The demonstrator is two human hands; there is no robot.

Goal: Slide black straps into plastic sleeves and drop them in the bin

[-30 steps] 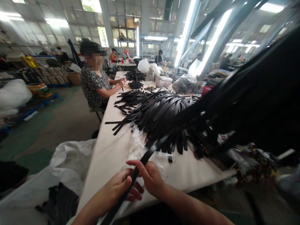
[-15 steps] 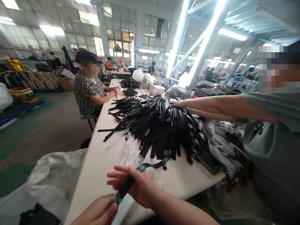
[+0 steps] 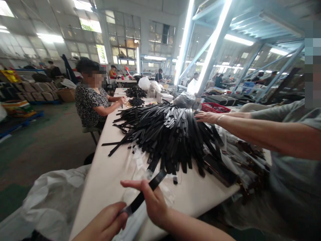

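Early going, by my judgement: one black strap [image 3: 137, 201] is singled out in my hands, while the heap of black straps [image 3: 173, 134] spreads broad over the table [image 3: 100, 190], so plenty is left there; nothing visible marks my strap as finished. It sits on the near side of the heap, held above the tabletop, just short of the heap's nearest ends. Long axis on a slant: near end low and leftward at my left hand [image 3: 111, 217], far end up and right, pointing into the heap. Left fingers narrow, pinching that near end. Right hand [image 3: 154, 203] nearer the heap, index stretched out, strap running across it; whether that thumb presses or only guides, I can't tell. A co-worker's hand [image 3: 207, 117] is at the heap's right side.
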